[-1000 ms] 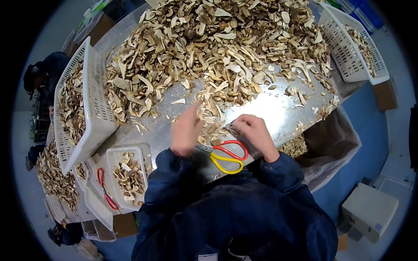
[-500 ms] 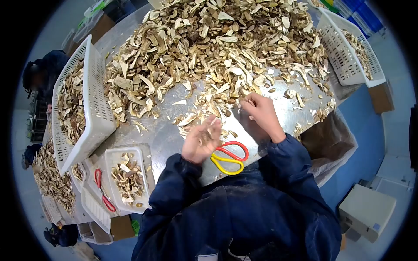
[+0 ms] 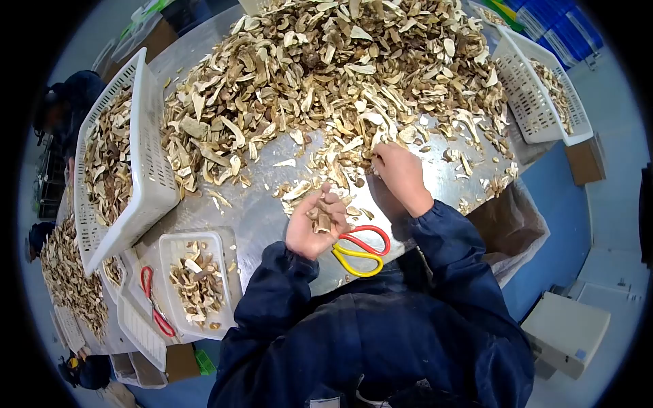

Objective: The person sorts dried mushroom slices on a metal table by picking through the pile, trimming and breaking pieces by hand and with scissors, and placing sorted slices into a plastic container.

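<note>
A large pile of dried mushroom slices covers the far part of the metal table. My left hand, palm up at the near edge of the scattered pieces, has its fingers curled around a few brownish mushroom slices. At the pile's near edge, my right hand points its closed fingertips down among the slices; what they pinch is hidden. Just right of my left hand lie the red and yellow handles of a pair of scissors, their blades out of sight.
White perforated baskets of slices stand at left and right. Nearer on the left are a small white tray and red-handled scissors. A lined bin is below the right edge. Other people are at far left.
My left hand has turned its palm up and its fingers have curled in, showing the slices in it. My right hand has shifted slightly left at the pile's edge.
</note>
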### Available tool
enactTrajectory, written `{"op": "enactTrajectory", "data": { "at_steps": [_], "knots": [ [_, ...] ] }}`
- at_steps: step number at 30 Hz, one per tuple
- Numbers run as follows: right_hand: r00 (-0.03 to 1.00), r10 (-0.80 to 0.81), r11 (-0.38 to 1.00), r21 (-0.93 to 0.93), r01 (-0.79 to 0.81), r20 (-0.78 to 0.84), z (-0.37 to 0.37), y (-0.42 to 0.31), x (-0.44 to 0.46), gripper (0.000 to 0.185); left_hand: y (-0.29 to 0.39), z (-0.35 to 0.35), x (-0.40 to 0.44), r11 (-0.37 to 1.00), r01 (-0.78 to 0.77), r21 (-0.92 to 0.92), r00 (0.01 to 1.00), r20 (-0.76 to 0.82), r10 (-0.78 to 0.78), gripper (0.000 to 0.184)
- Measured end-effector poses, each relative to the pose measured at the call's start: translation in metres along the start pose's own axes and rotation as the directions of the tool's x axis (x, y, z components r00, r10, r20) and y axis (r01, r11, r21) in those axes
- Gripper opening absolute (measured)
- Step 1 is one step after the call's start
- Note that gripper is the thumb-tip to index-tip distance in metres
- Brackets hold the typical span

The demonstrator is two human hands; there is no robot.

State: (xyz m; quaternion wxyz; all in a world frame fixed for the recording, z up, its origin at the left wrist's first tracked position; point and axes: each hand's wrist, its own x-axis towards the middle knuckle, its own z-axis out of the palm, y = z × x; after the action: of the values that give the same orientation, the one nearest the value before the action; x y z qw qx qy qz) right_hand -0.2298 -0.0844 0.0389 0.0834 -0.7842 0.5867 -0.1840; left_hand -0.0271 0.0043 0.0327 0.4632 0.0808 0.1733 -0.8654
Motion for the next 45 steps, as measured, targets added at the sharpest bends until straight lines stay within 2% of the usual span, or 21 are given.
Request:
{"op": "enactTrajectory", "data": {
  "at_steps": [5,6,9,11,13,18,19,21,23,25,26,29,31,33,36,37,39,41,43,44,45],
  "knots": [
    [1.000,0.000,1.000,-0.009,0.000,0.015,0.007,0.006,0.001,0.013,0.022,-0.005,0.006,0.998,0.022,0.053,0.994,0.103,-0.027,0.013],
    [0.997,0.070,0.993,0.088,-0.072,0.024,0.004,0.008,0.001,0.013,0.027,-0.011,0.011,0.999,0.050,0.010,0.973,0.224,-0.051,0.014],
    [0.968,0.235,0.873,0.419,-0.252,0.093,-0.007,0.009,0.001,0.013,0.028,-0.026,0.011,0.984,-0.163,0.077,0.986,-0.021,0.165,0.025],
    [0.946,0.283,0.674,0.669,-0.314,0.159,-0.022,-0.011,-0.006,0.014,0.021,-0.019,0.011,0.981,-0.164,0.098,0.984,0.086,0.156,0.028],
    [0.945,0.152,0.603,0.730,-0.320,0.289,-0.029,-0.032,-0.009,0.016,0.019,-0.015,0.011,0.981,-0.164,0.105,0.979,0.139,0.149,0.031],
    [1.000,0.000,0.987,0.163,-0.001,0.005,0.013,-0.022,-0.002,0.017,0.028,-0.019,0.008,0.994,-0.107,0.021,0.976,0.191,0.101,0.028],
    [0.996,0.069,0.945,0.318,-0.082,0.050,0.015,-0.019,-0.003,0.015,0.030,-0.020,0.007,0.997,-0.072,-0.024,0.971,0.226,0.075,0.026],
    [0.969,0.181,0.773,0.585,-0.246,0.167,0.015,-0.011,-0.004,0.012,0.034,-0.024,0.005,0.991,-0.093,-0.092,0.984,0.144,0.105,0.019],
    [0.849,0.194,0.157,0.839,-0.521,0.491,-0.010,0.001,0.003,0.012,0.043,-0.033,0.003,0.987,-0.050,-0.150,0.962,0.258,0.087,0.018],
    [0.911,0.060,-0.299,0.878,-0.374,0.408,-0.014,0.008,0.007,0.010,0.046,-0.029,0.002,0.983,-0.059,-0.176,0.965,0.242,0.102,0.015],
    [0.892,0.060,-0.321,0.854,-0.408,0.449,-0.016,0.009,0.008,0.012,0.046,-0.030,0.002,0.980,-0.062,-0.188,0.958,0.266,0.111,0.014],
    [0.853,0.164,0.259,0.813,-0.522,0.495,-0.010,-0.003,0.018,0.010,0.044,-0.029,0.002,0.986,-0.100,-0.131,0.947,0.293,0.135,0.012],
    [0.976,-0.004,0.828,0.548,-0.118,0.217,0.008,-0.016,0.020,0.016,0.042,-0.027,0.001,0.988,-0.126,-0.088,0.940,0.307,0.147,0.010],
    [0.970,-0.243,0.944,0.230,0.235,0.007,0.021,-0.024,0.020,0.015,0.041,-0.025,0.000,0.987,-0.144,-0.072,0.928,0.338,0.160,0.009],
    [0.976,-0.188,0.979,-0.057,0.195,0.115,0.024,-0.029,0.019,0.013,0.041,-0.026,0.000,0.985,-0.146,-0.086,0.941,0.295,0.166,0.009],
    [0.980,-0.135,0.986,0.117,0.118,0.147,0.022,-0.027,0.019,0.012,0.041,-0.027,0.000,0.986,-0.148,-0.083,0.940,0.299,0.166,0.009],
    [0.971,-0.050,0.899,0.434,-0.058,0.234,0.010,-0.015,0.022,0.011,0.041,-0.027,0.001,0.986,-0.149,-0.079,0.936,0.311,0.166,0.010],
    [0.846,0.163,0.369,0.764,-0.529,0.507,-0.007,-0.007,0.020,0.009,0.043,-0.028,0.001,0.985,-0.148,-0.088,0.941,0.294,0.168,0.009],
    [0.877,0.015,-0.219,0.858,-0.466,0.480,-0.011,0.006,0.018,0.010,0.043,-0.030,0.002,0.982,-0.151,-0.111,0.936,0.303,0.178,0.010],
    [0.897,-0.014,-0.292,0.857,-0.426,0.441,-0.009,0.009,0.016,0.012,0.043,-0.030,0.002,0.980,-0.151,-0.127,0.928,0.323,0.185,0.011],
    [0.872,0.016,-0.169,0.861,-0.480,0.490,-0.008,0.007,0.015,0.012,0.042,-0.030,0.003,0.979,-0.148,-0.142,0.921,0.342,0.189,0.011]
  ]
}}
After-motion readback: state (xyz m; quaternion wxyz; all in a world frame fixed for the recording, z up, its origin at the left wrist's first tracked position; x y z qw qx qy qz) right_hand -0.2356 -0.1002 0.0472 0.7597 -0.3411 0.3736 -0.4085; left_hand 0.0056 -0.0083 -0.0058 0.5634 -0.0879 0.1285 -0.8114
